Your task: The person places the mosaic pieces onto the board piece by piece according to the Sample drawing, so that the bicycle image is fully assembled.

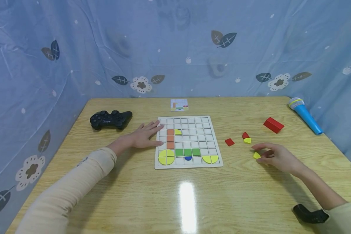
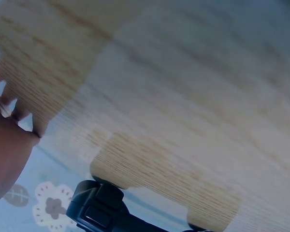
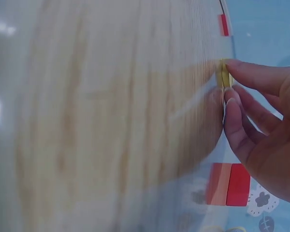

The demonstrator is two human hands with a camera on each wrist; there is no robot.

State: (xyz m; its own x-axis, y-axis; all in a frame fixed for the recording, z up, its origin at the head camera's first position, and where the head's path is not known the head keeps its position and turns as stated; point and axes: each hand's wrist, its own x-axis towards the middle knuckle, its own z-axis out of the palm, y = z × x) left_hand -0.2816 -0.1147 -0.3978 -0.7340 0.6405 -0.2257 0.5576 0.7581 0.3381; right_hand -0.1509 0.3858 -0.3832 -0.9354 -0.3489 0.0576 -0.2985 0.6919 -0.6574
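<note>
My left hand point(image 1: 144, 135) lies with fingers spread at the left edge of a white grid board point(image 1: 217, 152). On the board sit orange squares point(image 1: 170, 138), green squares point(image 1: 188, 152), a blue half-round point(image 1: 188, 158) and yellow quarter-rounds point(image 1: 166, 157), several of them forming a circle. Right of the board, my right hand point(image 1: 280, 157) pinches a yellow quarter-round piece point(image 3: 225, 75) between thumb and fingertips, close over the table. Just beyond it lie another yellow quarter-round point(image 1: 247, 140), a red quarter-round point(image 1: 245, 135) and a red square point(image 1: 229, 142).
Behind the board lies a small pattern card point(image 1: 179, 105). A black game controller point(image 1: 111, 119) is at the left, with a red block point(image 1: 273, 125) and a blue toy microphone point(image 1: 305, 115) at the right. A black curved object point(image 1: 310, 214) appears beside my right forearm.
</note>
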